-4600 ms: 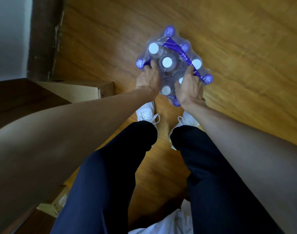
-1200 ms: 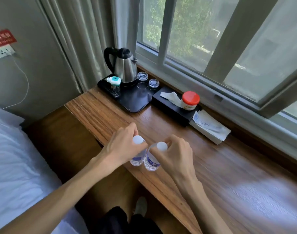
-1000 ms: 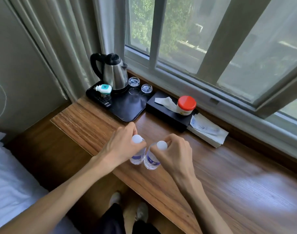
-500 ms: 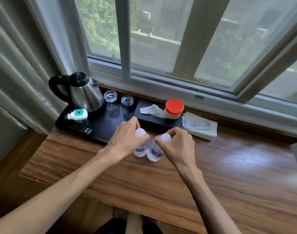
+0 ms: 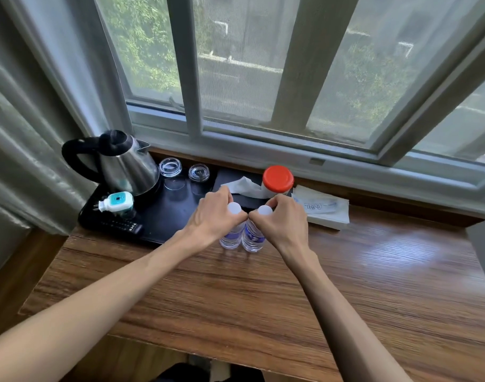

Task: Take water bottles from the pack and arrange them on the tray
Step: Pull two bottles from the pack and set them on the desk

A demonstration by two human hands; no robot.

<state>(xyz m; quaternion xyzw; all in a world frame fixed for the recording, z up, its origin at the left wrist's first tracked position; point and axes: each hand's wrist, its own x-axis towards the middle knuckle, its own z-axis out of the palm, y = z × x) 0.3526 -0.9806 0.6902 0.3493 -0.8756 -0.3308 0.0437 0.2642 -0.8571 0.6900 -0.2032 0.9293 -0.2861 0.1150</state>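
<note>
Two small clear water bottles with white caps and purple labels are upright side by side over the wooden desk. My left hand (image 5: 212, 219) grips the neck of the left bottle (image 5: 231, 235); my right hand (image 5: 281, 223) grips the neck of the right bottle (image 5: 253, 237). Both bottles sit just right of the black tray (image 5: 164, 216), near its front right corner. I cannot tell whether their bases touch the desk. The bottle pack is out of view.
On the tray stand a steel kettle (image 5: 122, 164), two upturned glasses (image 5: 171, 168), a white and teal plug-in device (image 5: 115, 202) and a remote (image 5: 122, 226). Behind my hands lie a black tissue box (image 5: 235, 176), a red-lidded jar (image 5: 277, 179) and a paper packet (image 5: 322, 208). A curtain (image 5: 29, 133) hangs at left.
Earlier both hands were on the pack on the floor. Since then I have carried two bottles forward over the desk to beside the tray, and my view has swung to face the window.
</note>
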